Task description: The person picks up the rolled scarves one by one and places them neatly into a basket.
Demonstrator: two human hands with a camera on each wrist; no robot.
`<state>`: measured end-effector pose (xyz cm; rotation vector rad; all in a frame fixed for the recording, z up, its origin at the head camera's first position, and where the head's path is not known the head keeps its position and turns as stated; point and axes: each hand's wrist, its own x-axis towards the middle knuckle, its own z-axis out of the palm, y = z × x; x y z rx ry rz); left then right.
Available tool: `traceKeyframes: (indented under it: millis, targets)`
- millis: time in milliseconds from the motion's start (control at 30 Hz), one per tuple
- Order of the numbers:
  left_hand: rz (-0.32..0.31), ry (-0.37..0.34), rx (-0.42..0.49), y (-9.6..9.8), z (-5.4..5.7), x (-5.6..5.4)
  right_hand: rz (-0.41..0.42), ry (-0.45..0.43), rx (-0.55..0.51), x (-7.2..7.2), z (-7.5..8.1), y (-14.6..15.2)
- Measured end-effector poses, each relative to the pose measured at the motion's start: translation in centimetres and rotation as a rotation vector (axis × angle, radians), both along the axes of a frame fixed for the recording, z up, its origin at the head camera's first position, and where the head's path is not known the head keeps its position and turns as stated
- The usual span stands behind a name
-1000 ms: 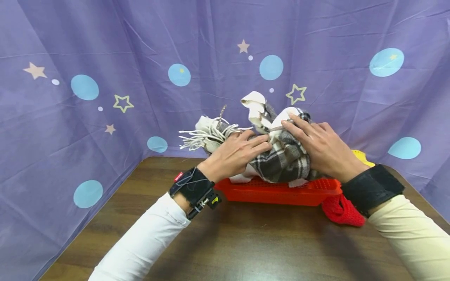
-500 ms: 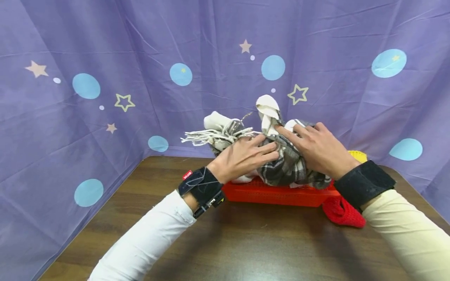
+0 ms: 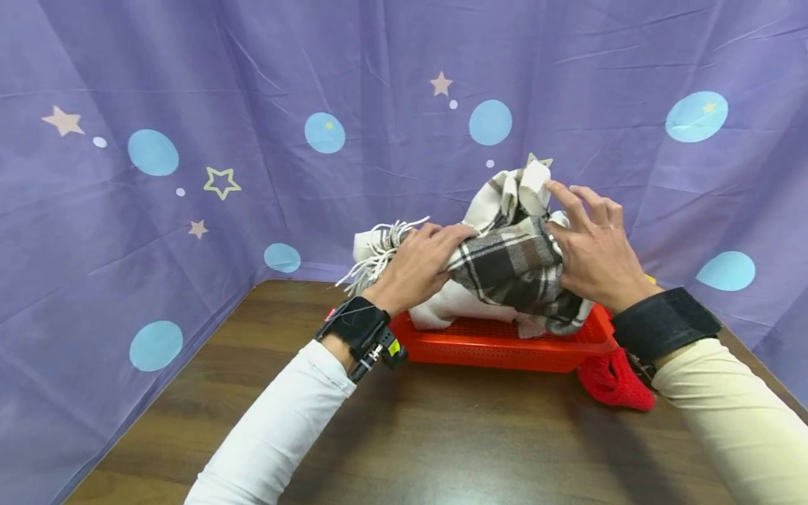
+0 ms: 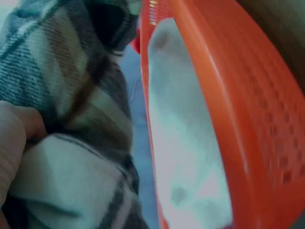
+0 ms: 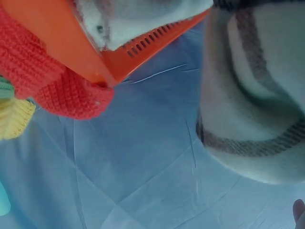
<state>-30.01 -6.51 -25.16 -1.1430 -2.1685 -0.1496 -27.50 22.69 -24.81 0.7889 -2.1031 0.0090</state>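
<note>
A bunched plaid scarf (image 3: 505,259) in black, grey, brown and white is held up over the red basket (image 3: 499,356). My left hand (image 3: 419,266) grips its left part, where white fringe hangs out past the hand. In the left wrist view, the thumb (image 4: 12,138) presses into the folds. My right hand (image 3: 596,252) holds the right end, fingers at a white fold that stands up. White cloth (image 3: 457,305) lies in the basket beneath the scarf. In the right wrist view a pale, brown-striped loop of scarf (image 5: 257,95) hangs, with one fingertip (image 5: 299,212) at the corner.
Red knitted fabric (image 3: 612,379) lies against the basket's right end on the wooden table (image 3: 467,442). Yellow knit (image 5: 16,118) and a bit of green knit (image 5: 5,88) are beside it. A purple patterned curtain (image 3: 391,91) hangs behind the table.
Both hands have lifted the scarf a little and spread it. The right hand moved up, and the white fold moved right. More of the white cloth in the basket shows now.
</note>
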Motion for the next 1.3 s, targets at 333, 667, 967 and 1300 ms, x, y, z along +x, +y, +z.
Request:
traceKeyframes:
  millis: [333,667,967,1300]
  targets:
    - [-0.105,-0.298,0.105,0.8,-1.2,-0.9,0.085,-0.289,-0.101,0.0,-1.0,0.2]
    - [-0.023,-0.505,0.123,1.3,-2.9,-0.7,0.011,-0.521,-0.238,-0.3,-3.3,0.6]
    - [0.206,-0.780,-0.131,1.3,-3.2,0.9,-0.008,-0.809,-0.159,-0.5,-4.8,0.3]
    - [0.639,-0.663,-0.146,1.0,-2.7,3.4,-0.174,-0.848,-0.069,0.2,-4.1,0.1]
